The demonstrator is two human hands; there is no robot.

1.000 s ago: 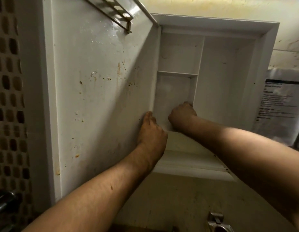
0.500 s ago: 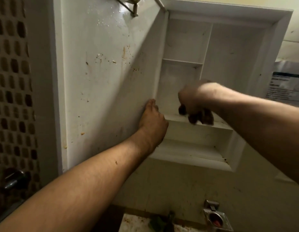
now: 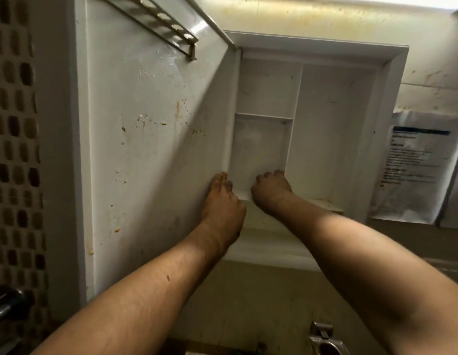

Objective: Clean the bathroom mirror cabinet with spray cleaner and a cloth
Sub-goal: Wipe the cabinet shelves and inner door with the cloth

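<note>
The white mirror cabinet (image 3: 333, 129) hangs open in front of me, with bare compartments inside. Its door (image 3: 151, 149) swings out to the left; the inner face is spotted with brown stains. My left hand (image 3: 222, 208) lies flat against the door's lower edge beside the hinge and holds nothing. My right hand (image 3: 271, 190) is a closed fist on the floor of the lower left compartment, under the small shelf (image 3: 263, 117). The dark cloth in that fist is hidden behind the knuckles. No spray bottle is in view.
A metal rail (image 3: 158, 24) is fixed to the top of the door. A printed paper notice (image 3: 417, 165) hangs on the wall right of the cabinet. A metal fitting (image 3: 325, 339) sits low on the wall, a chrome tap (image 3: 7, 301) at far left by the mosaic tiles (image 3: 15, 149).
Half a second ago my right hand was out in front of the cabinet with a dark wad in its fingers; it has gone back into the lower left compartment. My left hand stayed on the door.
</note>
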